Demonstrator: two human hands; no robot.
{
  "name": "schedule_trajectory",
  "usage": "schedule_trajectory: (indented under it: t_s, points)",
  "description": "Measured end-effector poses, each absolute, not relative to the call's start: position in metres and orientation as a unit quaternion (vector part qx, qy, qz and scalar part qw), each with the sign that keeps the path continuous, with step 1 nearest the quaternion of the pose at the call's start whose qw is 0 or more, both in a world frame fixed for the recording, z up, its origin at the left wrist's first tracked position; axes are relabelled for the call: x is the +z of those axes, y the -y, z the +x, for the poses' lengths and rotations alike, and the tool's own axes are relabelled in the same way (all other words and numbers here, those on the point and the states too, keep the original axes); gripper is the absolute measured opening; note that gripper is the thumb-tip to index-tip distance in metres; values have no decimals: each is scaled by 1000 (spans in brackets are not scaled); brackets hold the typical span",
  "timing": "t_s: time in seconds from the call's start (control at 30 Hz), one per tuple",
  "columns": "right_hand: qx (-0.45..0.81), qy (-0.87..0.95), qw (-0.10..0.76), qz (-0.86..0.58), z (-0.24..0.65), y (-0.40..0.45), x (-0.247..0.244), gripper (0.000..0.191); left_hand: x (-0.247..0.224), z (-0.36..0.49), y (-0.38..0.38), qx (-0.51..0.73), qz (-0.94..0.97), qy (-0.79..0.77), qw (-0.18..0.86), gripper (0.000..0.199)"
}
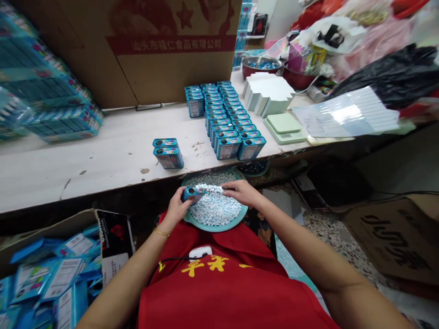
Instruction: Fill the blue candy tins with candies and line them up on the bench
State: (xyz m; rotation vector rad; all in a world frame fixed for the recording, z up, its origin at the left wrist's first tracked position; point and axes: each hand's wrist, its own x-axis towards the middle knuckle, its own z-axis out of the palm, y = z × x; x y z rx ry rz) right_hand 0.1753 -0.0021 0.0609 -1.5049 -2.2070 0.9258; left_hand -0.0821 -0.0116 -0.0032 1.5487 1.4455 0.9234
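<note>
My left hand is wrapped round a small blue candy box, tilted, with a dark round opening in its top. My right hand grips a scoop heaped with small white candies; its heap reaches the box's top edge. Under both hands a turquoise basin full of white and pale blue candies rests at my lap. Beyond it, two similar blue boxes stand upright near the table's front edge.
Rows of blue boxes stand on the white table. Right of them are white stacked cartons and a pale green scale. A large cardboard box stands behind. Lower left, an open carton holds flat blue boxes.
</note>
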Motion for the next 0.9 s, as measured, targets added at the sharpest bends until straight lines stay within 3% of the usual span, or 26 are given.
schedule_trajectory:
  t_s: [0.2,0.33,0.57,0.9]
  points:
    - [188,829,-42,-526,152,-1,111,28,-3,-69,14,324,646,-581,375,38]
    - [131,834,-103,-526,132,-1,131,30,-5,-68,16,325,658,-571,367,38]
    - [100,837,-120,-524,117,-8,145,28,-10,-71,12,344,630,-575,394,42]
    - [118,831,-75,-538,131,-1,142,24,-13,-67,10,358,621,-562,413,42]
